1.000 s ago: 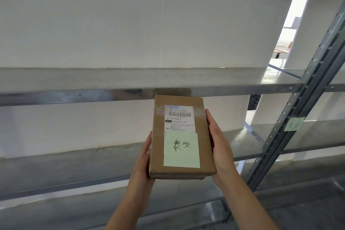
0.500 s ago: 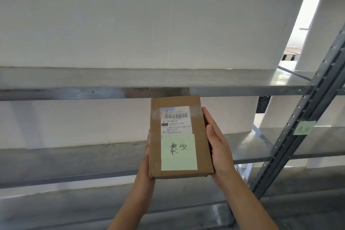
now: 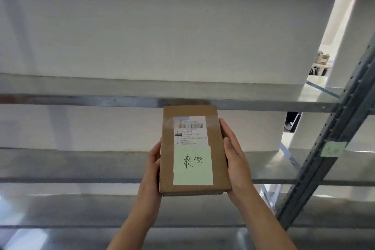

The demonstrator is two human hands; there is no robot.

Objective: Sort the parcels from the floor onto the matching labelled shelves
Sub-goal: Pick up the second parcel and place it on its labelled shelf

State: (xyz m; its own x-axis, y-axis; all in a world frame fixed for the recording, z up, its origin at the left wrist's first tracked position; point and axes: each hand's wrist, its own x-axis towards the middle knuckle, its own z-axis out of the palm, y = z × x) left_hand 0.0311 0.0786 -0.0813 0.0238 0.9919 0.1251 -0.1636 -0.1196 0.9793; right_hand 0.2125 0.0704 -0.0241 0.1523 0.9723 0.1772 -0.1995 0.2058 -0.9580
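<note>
Brown cardboard parcel (image 3: 194,150). White shipping label (image 3: 190,131) with black barcode stripes, small black print. Pale green sticky note (image 3: 193,166), black handwritten characters. Shiny grey metal shelves (image 3: 81,100). Darker grey perforated upright (image 3: 332,140), pale green tag (image 3: 332,149). White wall (image 3: 142,26) behind.

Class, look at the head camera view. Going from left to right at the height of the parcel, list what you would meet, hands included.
left hand → brown parcel with its green handwritten note → right hand → grey shelf upright → green label on the upright
</note>
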